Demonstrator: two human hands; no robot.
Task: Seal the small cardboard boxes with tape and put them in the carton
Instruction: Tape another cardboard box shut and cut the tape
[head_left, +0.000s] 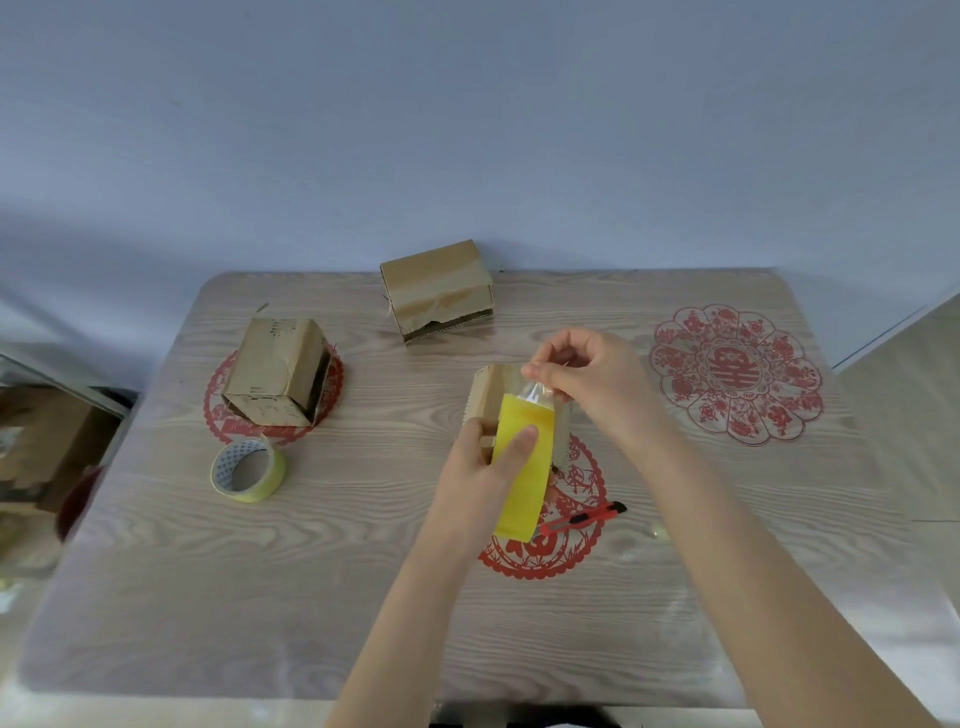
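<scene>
- The small box is sitting mid table, directly under both your hands.
- Your left hand is gripping the yellow tape roll against the box's near face.
- Your right hand is pinching the tape end above the box top, with the strip running away from you.
- The right hand is sitting nearer the far edge, so it's likely pressing down there next.
</scene>
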